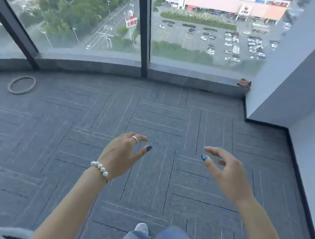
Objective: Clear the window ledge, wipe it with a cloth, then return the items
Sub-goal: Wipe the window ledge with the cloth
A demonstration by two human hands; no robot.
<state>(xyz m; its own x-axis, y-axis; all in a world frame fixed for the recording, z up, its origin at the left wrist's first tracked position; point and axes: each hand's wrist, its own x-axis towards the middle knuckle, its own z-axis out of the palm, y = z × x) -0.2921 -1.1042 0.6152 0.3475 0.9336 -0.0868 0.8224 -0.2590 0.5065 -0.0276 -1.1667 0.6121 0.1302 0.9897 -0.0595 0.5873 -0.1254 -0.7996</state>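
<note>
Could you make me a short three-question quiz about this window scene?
1. True or false: the left hand holds a cloth.
2. Where does the small brown item lie? A) at the ledge's right end, by the wall B) on the carpet C) in the right hand
3. What lies on the carpet at far left?

Key: 1 false, both hands are empty. 2 A, on the ledge. 3 a ring.

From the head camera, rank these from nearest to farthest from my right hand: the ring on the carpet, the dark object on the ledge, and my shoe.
Measured from the right hand:
1. Shoe, below and to its left.
2. Dark object, on the ledge's right end by the wall.
3. Ring, far left on the carpet.
</note>
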